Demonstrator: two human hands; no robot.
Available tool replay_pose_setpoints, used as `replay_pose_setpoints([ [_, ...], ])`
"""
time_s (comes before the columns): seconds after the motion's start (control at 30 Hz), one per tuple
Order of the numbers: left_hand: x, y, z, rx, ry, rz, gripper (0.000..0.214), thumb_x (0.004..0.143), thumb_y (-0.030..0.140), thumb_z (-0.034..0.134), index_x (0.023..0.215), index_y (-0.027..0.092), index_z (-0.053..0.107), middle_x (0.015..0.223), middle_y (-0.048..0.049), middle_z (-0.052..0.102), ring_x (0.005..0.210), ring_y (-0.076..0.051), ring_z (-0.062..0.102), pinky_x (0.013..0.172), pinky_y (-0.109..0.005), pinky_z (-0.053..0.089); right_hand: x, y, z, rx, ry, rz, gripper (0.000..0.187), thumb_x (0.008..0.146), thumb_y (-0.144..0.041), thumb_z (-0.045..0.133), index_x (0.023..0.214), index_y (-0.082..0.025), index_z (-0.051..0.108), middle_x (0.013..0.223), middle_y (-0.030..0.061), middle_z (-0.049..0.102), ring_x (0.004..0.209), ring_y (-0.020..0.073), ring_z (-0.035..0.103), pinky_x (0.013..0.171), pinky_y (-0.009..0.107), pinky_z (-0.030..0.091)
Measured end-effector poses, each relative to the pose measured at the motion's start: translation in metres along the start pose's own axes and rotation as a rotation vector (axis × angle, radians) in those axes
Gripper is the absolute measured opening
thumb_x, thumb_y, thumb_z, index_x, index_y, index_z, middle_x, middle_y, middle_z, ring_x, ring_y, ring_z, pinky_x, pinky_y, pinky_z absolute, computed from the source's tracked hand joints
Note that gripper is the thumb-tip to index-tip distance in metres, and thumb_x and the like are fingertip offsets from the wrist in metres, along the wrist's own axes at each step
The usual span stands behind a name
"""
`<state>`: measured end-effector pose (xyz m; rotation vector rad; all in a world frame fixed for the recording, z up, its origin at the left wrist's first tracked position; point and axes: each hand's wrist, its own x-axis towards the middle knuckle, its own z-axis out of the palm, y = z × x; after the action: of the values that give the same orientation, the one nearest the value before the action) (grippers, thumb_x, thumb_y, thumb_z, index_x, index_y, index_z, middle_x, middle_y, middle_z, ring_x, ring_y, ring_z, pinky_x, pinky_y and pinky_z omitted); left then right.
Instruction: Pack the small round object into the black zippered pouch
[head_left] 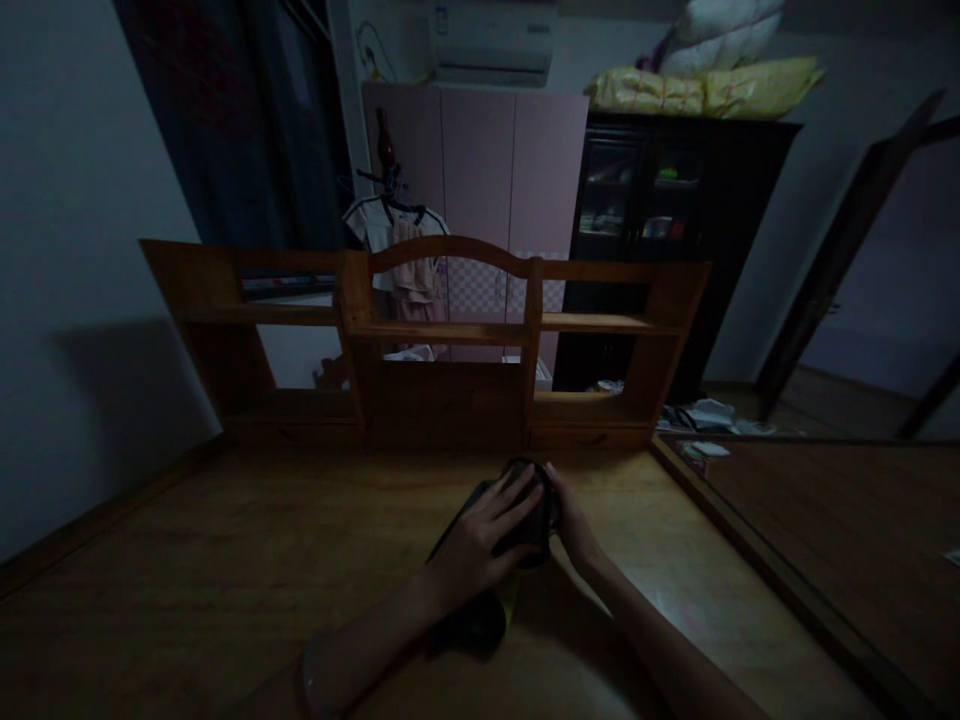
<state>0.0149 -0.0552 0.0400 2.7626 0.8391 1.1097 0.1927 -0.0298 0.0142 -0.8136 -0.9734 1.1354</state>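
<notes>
On the wooden desktop (pixel 300 540), in the middle, is a black object (pixel 534 540) with a rounded rim at its far end; the dimness hides its exact kind. My left hand (pixel 487 530) lies across its top, fingers curved over and gripping it. At its right side my right hand (pixel 571 520) holds the edge, the thumb and fingers partly hidden behind it. A soft-looking dark part (pixel 476 630) extends under my left wrist toward me, and beside it shows a strip of yellow (pixel 511 598).
Along the desk's far side stands a wooden shelf unit (pixel 442 332) with compartments and small drawers. A raised wooden edge (pixel 739 540) borders the right, beyond which is a reddish-brown surface (pixel 847 530). Wardrobes (pixel 480 170) and hanging clothes (pixel 412 240) stand behind.
</notes>
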Motion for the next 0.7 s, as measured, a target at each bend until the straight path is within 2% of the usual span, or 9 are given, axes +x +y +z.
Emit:
replay_pose_setpoints([
  [0.1,0.0,-0.001,0.001,0.044,0.002,0.056,0.063,0.087,0.025,0.057,0.143,0.027,0.027,0.152,-0.0067,0.022,0.14,-0.029,0.018,0.11,-0.051,0.03,-0.001,-0.003,0.0,0.024,0.034,-0.028,0.033,0.061,-0.04,0.076,0.091,-0.028,0.072,0.108,0.001,0.069,0.118,0.025,0.05,0.099,0.036,0.039],
  [0.2,0.0,-0.003,0.002,0.074,0.023,0.123,0.057,0.088,0.02,0.054,0.141,0.027,0.032,0.152,-0.0071,0.023,0.14,-0.03,0.018,0.108,-0.053,0.033,0.001,-0.01,0.005,0.066,0.022,0.044,0.031,0.063,-0.045,0.074,0.087,-0.026,0.072,0.099,0.0017,0.071,0.11,0.024,0.056,0.096,0.035,0.041],
  [0.33,-0.002,-0.005,0.004,0.093,0.055,0.187,0.051,0.091,0.012,0.044,0.138,0.027,0.037,0.151,-0.0057,0.026,0.14,-0.031,0.015,0.107,-0.055,0.034,0.004,-0.021,0.015,0.171,-0.054,0.202,0.036,0.072,-0.053,0.065,0.081,-0.019,0.072,0.085,0.0027,0.073,0.085,0.0202,0.065,0.082,0.03,0.048],
  [0.47,-0.005,-0.005,0.001,0.076,0.043,0.176,0.05,0.091,0.009,0.039,0.137,0.028,0.04,0.149,-0.003,0.031,0.14,-0.029,0.015,0.108,-0.054,0.033,0.001,-0.028,0.018,0.281,-0.114,0.357,0.038,0.075,-0.053,0.061,0.08,-0.016,0.072,0.077,0.0034,0.073,0.067,0.0187,0.066,0.064,0.027,0.05],
  [0.57,-0.006,-0.004,-0.004,0.038,0.045,0.149,0.047,0.092,0.01,0.039,0.135,0.028,0.042,0.147,-0.0029,0.034,0.139,-0.027,0.022,0.108,-0.051,0.035,-0.002,-0.03,0.019,0.36,-0.133,0.423,0.037,0.077,-0.051,0.06,0.078,-0.016,0.071,0.073,0.0036,0.073,0.063,0.0185,0.066,0.058,0.027,0.051],
  [0.7,-0.007,-0.001,-0.009,0.009,0.101,0.103,0.046,0.093,0.015,0.043,0.138,0.025,0.038,0.145,-0.005,0.039,0.132,-0.021,0.039,0.106,-0.042,0.041,-0.004,-0.029,0.02,0.431,-0.166,0.438,0.036,0.08,-0.05,0.056,0.073,-0.017,0.07,0.067,0.0019,0.072,0.057,0.0154,0.065,0.056,0.024,0.05],
])
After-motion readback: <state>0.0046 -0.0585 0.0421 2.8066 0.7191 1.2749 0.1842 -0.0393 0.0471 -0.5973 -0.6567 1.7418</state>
